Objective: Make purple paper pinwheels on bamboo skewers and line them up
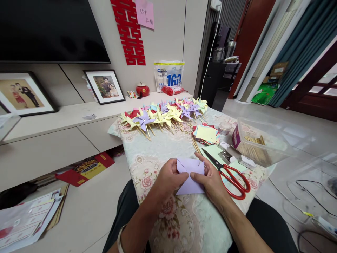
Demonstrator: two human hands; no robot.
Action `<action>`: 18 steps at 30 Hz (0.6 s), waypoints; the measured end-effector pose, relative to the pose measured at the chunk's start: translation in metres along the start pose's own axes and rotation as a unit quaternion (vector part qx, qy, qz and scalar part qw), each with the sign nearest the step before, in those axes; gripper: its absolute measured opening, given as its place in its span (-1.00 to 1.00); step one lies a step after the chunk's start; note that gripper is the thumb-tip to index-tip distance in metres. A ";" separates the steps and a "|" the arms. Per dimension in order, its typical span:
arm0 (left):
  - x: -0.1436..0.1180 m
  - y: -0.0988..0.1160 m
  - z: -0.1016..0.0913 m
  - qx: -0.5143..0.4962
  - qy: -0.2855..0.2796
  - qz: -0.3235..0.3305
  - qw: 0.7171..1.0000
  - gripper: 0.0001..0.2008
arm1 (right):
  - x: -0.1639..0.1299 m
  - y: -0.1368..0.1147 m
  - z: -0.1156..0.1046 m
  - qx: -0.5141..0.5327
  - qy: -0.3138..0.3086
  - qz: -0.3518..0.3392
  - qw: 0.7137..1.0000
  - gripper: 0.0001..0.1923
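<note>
A square of purple paper (pixel 190 186) with slits running in from its corners is held between both hands, just above the table's near end. My left hand (pixel 172 176) grips its left side, thumb on top near the middle and the fingers behind it. My right hand (pixel 210 179) pinches the right side, its thumb also near the centre and one finger stretched upward. Right beside my right hand lie scissors (pixel 223 168) with red handles, blades slightly apart. Beyond the hands, several paper pinwheels (pixel 158 117) on wooden sticks lie in yellow, purple, red and blue.
A flowered tablecloth (pixel 147 165) covers the table. To the right are a stack of coloured paper squares (pixel 206 134), a round tub (pixel 224 128), an open small box (pixel 229 154) and a clear plastic bin (pixel 259 144) of wooden sticks. Behind stands a white cabinet (pixel 68 117).
</note>
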State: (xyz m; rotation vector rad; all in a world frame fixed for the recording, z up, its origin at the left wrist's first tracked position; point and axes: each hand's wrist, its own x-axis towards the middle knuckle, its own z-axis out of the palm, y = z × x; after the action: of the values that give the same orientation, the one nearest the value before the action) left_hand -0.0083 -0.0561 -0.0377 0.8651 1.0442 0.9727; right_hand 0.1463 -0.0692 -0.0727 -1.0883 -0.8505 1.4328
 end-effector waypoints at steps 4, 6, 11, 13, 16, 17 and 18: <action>-0.009 -0.008 0.004 -0.102 -0.044 -0.032 0.993 -0.63 | 0.002 0.004 -0.003 0.011 0.005 -0.017 1.000 -0.05; -0.010 -0.013 0.005 -0.113 -0.042 -0.026 0.992 -0.68 | 0.002 0.004 -0.003 0.005 0.001 -0.023 1.000 -0.07; -0.009 -0.021 0.010 -0.114 -0.016 -0.016 0.993 -0.71 | 0.001 0.002 0.000 0.018 -0.013 -0.015 1.000 -0.05; -0.009 -0.021 0.011 -0.106 -0.005 -0.013 0.994 -0.70 | 0.001 0.002 0.001 0.027 -0.022 -0.014 0.999 -0.05; -0.009 -0.019 0.011 -0.092 -0.004 -0.010 0.996 -0.73 | 0.001 0.004 0.000 0.039 -0.035 -0.017 0.998 -0.04; -0.009 -0.018 0.010 -0.085 -0.001 -0.009 0.996 -0.75 | 0.001 0.004 0.000 0.040 -0.043 -0.015 0.998 -0.03; -0.008 -0.017 0.008 -0.077 0.003 -0.008 0.997 -0.76 | 0.001 0.004 -0.001 0.040 -0.050 -0.016 0.998 -0.03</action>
State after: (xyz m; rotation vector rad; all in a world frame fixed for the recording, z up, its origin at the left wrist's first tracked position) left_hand 0.0020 -0.0700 -0.0485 0.7254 0.9660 1.0286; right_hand 0.1459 -0.0685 -0.0765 -0.9441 -0.8701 1.4915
